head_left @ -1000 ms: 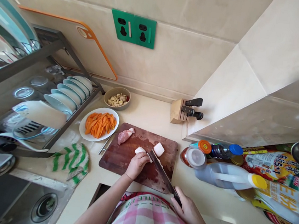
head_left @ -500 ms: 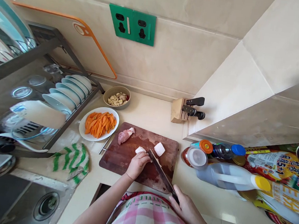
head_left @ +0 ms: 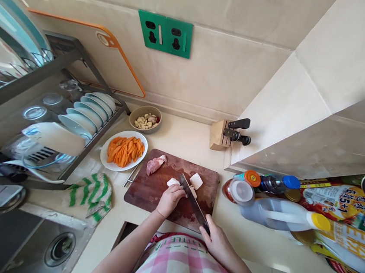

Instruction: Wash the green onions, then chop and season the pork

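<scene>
On the brown cutting board (head_left: pixel 145 193), my left hand (head_left: pixel 172 199) is closed over a white piece of what looks like pork fat (head_left: pixel 173 182), its fingers partly hiding the piece. My right hand (head_left: pixel 214 235) grips the handle of a kitchen knife (head_left: pixel 195 205). The blade slants across the board, its tip end beside my left fingertips. Just right of the blade lies a white block (head_left: pixel 196 181), with small cut bits near it. A pink lump of raw meat (head_left: pixel 156 165) rests at the board's upper left.
A plate of sliced carrots (head_left: pixel 103 156) and a bowl of garlic cloves (head_left: pixel 132 120) stand left of the board. Behind is a knife block (head_left: pixel 217 135). Bottles and a jar (head_left: pixel 241 192) line the right. A striped cloth (head_left: pixel 89 196), dish rack (head_left: pixel 82 154) and sink (head_left: pixel 32 246) lie left.
The knife handle and my right hand have shifted a little left, and the blade now stands at a steeper slant. More small white bits show right of the blade. The whole view has drifted slightly.
</scene>
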Tool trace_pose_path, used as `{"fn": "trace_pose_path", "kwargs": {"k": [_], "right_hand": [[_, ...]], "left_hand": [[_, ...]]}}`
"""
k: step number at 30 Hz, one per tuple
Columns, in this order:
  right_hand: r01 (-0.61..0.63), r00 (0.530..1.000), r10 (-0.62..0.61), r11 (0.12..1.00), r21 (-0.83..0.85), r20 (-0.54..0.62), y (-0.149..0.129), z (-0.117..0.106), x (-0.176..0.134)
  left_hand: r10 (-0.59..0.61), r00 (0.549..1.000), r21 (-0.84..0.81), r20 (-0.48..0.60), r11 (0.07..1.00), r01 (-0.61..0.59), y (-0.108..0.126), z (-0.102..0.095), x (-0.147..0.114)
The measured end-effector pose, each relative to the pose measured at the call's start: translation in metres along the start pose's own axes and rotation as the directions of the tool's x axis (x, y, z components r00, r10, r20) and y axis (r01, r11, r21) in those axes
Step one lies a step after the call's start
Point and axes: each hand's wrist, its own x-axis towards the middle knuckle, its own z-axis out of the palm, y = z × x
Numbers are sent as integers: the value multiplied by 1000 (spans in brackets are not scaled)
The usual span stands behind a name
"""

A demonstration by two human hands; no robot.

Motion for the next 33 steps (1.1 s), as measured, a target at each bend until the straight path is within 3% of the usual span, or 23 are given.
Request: {"fn": "trace_pose_path", "kwargs": {"k": [7, 13, 17, 20, 23, 29, 31, 33], "right_hand": [[-36, 999, 36, 999, 1, -24, 22, -19, -33], [17, 1000, -17, 1000, 6, -2, 13, -25, -40], [11, 998, -9, 999, -40, 58, 7, -25, -40], [-21, 998, 26, 996, -89, 51, 10, -23, -37], [-45, 999, 45, 991, -125, -4, 18, -20, -35], [-62, 998, 59, 992, -106, -36, 25, -15, -35], [-61, 998, 58, 994, -88, -36, 26, -13, -35], [-57, 998, 55, 996, -71, -40, 26, -12, -35]], "left_hand": [[-11, 1000, 30, 6, 999, 10, 7, 2, -1], [-162, 983, 112, -84, 979, 171, -6, -34, 7], [-138, 984, 187, 115, 976, 115, -17, -49, 19], [-168, 963, 238, 209, 964, 117, -15, -48, 22], [-264, 945, 244, 192, 946, 215, -6, -43, 21], [-407, 891, -2, 202, 909, 416, 24, -26, 16], [-444, 880, -1, 171, 893, 451, 31, -19, 14], [-426, 899, 84, 98, 904, 420, 35, -16, 13]]}}
